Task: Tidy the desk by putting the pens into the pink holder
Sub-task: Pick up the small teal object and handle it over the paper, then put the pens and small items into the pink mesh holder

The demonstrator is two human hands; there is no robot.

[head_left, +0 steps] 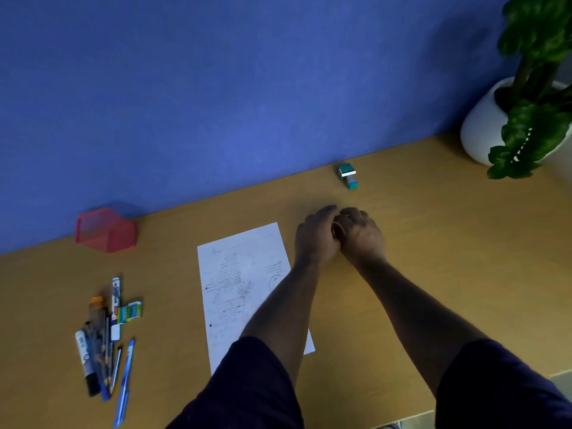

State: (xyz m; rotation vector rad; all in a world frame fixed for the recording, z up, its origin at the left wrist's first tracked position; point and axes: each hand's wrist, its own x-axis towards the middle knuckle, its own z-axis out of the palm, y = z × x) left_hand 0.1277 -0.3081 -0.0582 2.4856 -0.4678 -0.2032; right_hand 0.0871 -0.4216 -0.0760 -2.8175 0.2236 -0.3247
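A pink mesh holder lies on its side at the back left of the desk, against the blue wall. Several pens and markers lie in a loose pile near the front left, a blue pen at the pile's right edge. My left hand and my right hand rest together on the desk's middle, far right of the pens, fingers curled and touching each other. Neither hand visibly holds anything.
A printed sheet of paper lies under my left forearm. A green eraser packet sits beside the pens. A teal stamp stands near the wall. A white pot with a leafy plant occupies the back right corner.
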